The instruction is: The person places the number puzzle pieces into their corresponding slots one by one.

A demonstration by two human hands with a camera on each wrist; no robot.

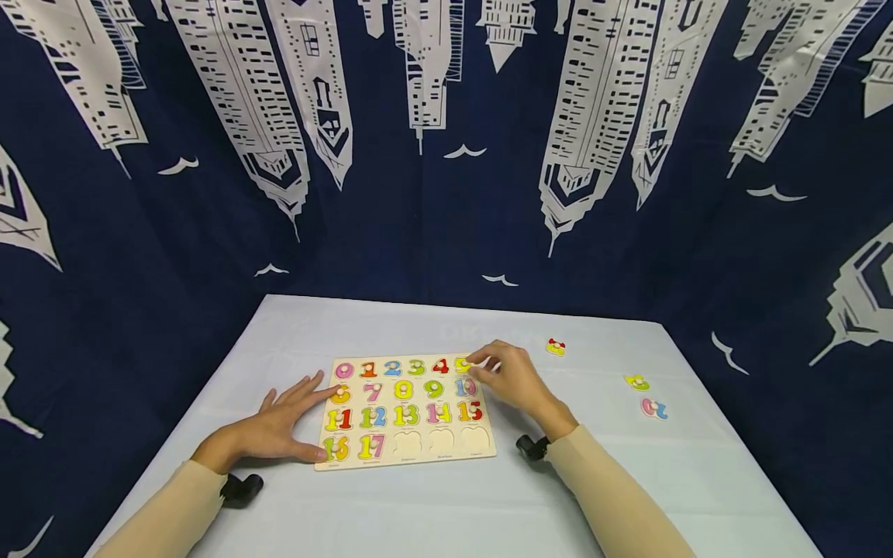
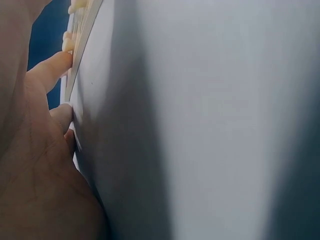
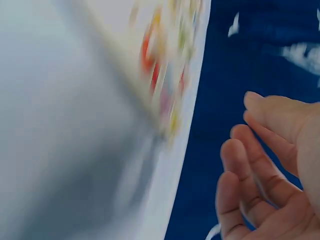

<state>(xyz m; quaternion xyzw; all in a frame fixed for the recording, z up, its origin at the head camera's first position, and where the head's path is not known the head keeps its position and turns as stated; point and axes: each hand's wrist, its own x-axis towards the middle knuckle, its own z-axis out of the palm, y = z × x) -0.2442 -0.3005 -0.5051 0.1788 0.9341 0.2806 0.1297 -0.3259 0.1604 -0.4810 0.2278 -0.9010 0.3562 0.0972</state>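
A pale number puzzle board [image 1: 391, 470] lies on the table with coloured number pieces in its rows. Three pale outlined recesses show at its lower right. My left hand [image 1: 275, 430] rests at the board's left edge, fingers spread, with thumb and index finger touching it. In the left wrist view, the fingers [image 2: 60, 65] reach the board's edge. My right hand [image 1: 512, 380] hovers by the upper right corner, near the yellow number 5 [image 1: 462, 364] and the blue-and-pink number 10 [image 1: 465, 387]. Its fingers [image 3: 232, 157] are loosely bent in the right wrist view, with nothing seen between them.
Beyond the board's right side lie a red-and-yellow piece [image 1: 556, 347], a green-and-yellow piece [image 1: 637, 382] and a pink-and-blue piece [image 1: 654, 408]. The white table [image 1: 579, 480] meets a dark blue cloth [image 1: 432, 232] printed with white buildings at its back edge.
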